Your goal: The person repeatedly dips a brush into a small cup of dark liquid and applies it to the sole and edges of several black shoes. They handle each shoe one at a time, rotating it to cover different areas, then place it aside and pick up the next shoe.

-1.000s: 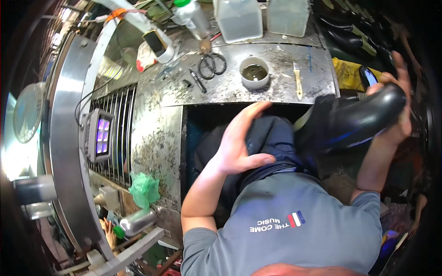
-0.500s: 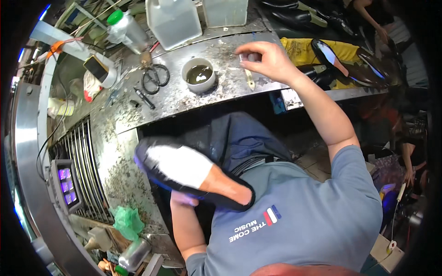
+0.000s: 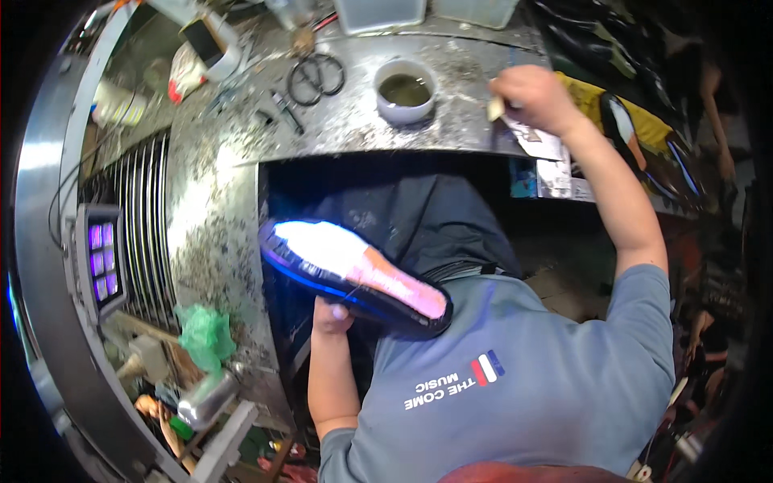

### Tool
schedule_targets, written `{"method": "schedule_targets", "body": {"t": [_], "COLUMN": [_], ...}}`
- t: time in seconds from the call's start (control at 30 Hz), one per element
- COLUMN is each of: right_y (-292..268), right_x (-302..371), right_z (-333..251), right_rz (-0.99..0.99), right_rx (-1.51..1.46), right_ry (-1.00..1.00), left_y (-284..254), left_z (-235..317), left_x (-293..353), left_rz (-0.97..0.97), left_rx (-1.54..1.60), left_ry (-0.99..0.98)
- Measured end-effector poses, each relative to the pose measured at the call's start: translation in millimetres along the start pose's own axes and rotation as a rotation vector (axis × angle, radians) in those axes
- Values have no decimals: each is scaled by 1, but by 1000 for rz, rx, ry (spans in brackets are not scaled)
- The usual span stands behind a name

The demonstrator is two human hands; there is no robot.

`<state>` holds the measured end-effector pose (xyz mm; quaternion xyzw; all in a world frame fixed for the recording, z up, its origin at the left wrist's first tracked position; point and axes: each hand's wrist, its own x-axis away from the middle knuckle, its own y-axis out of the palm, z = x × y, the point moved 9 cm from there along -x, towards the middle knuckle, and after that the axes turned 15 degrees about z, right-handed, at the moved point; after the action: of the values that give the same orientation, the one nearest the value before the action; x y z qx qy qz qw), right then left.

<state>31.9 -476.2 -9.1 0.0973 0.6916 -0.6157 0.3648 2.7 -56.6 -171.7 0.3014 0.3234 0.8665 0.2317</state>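
The left hand (image 3: 332,315) supports a black shoe with a white-and-orange underside (image 3: 354,278) from below, its grip closed on the near side with the thumb showing and the other fingers hidden. The shoe is sole up and tilted, above the lap and in front of the grey shirt (image 3: 451,386). The right hand (image 3: 535,98) is well apart from it, over the far right part of the stained metal bench (image 3: 354,133), its grip curled around a pale flat brush (image 3: 496,109) mostly covered by the hand. To the brush's left stand a round white cup of dark liquid (image 3: 403,117) and, beyond that, black-looped scissors (image 3: 316,80). A grey-framed lamp with six purple panels (image 3: 105,258) sits at far left.
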Motion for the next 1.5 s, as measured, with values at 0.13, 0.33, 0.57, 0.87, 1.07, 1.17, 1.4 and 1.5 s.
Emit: {"method": "schedule_targets", "body": {"t": [0.13, 0.33, 0.57, 0.87, 1.07, 1.17, 1.4, 1.5], "right_y": [-32, -41, -11, 50, -26, 9, -21, 19], "right_x": [25, -5, -63, -80, -98, -84, -83, -69], "right_z": [49, 12, -3, -4, -12, -14, -24, -19], "right_rz": [249, 229, 76, -45, 393, 240, 435, 153], "right_rx": [-362, -768, -521, -182, -348, -336, -433, -315], "right_ry": [759, 905, 728, 566, 547, 545, 499, 548], "left_y": [19, 7, 12, 35, 115, 138, 185, 187], "left_z": [1, -1, 20, 64, 108, 130, 151, 153], "left_x": [1, 9, 18, 53, 70, 63, 59, 60], "left_rz": [112, 263, 354, 314, 205, 257, 57, -24], "left_rx": [-26, 93, -63, -604, -1432, -1570, -1835, -1924], "left_ry": [-51, -37, 193, 562, 1224, 1424, 1596, 1574]}}
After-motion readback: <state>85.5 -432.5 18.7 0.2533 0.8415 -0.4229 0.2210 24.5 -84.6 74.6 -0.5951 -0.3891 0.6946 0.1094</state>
